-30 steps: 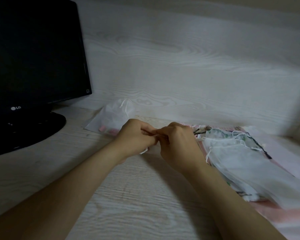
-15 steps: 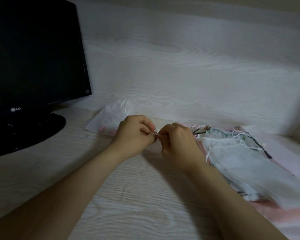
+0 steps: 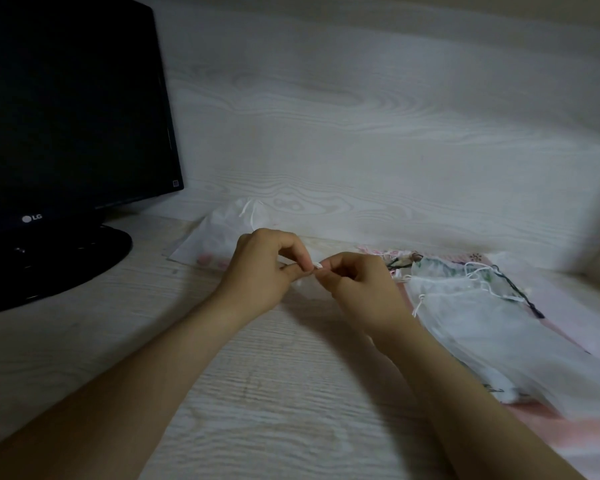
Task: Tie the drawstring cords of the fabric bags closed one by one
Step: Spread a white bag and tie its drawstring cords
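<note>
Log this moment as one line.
phase: tying drawstring | left hand: pinches white cord | right hand: pinches same cord | white bag: behind left hand | bag pile: beside right hand

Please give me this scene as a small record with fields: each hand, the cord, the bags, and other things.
left hand: pinches cord
right hand: pinches same cord, fingertips nearly meeting left's
cord: white, short piece visible between the hands
single bag: white, flat on desk, behind left hand
bag pile: right of right hand
monitor: left, screen dark
</note>
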The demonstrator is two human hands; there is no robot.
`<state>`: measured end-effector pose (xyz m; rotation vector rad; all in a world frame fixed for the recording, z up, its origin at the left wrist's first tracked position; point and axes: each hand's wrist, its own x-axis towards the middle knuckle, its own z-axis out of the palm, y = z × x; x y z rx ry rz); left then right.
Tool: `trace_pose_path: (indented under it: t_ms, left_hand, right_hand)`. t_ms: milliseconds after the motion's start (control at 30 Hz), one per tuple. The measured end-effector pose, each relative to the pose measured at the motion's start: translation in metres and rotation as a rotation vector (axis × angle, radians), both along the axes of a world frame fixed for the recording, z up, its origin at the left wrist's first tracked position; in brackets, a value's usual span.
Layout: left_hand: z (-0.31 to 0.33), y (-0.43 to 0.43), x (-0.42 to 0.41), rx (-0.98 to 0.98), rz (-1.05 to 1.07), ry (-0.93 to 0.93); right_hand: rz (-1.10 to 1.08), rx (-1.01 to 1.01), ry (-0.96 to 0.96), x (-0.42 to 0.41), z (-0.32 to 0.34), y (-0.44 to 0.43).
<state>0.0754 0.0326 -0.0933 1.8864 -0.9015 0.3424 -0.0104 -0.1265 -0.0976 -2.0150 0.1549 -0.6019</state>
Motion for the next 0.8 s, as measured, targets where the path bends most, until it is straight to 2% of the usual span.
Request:
trace_pose_path:
  t_ms: [200,333,800]
  left_hand:
    - [-0.0056,-0.0002,0.0037,0.091,0.031,-0.026]
    - [-0.0068,-0.0027,0.0039,0.046,0.023,-0.044]
    - [-0.0036,-0.0031,-0.0036,-0.063,-0.067,0.06]
  right_hand:
    - [0.124,0.258,0.056,-0.0026,0.003,0.0034]
    - [0.133,0.362,0.083,-0.0022,0.0044,0.0035]
    - [0.092,0.458,0.045,0.0028,0.0025,0.0007]
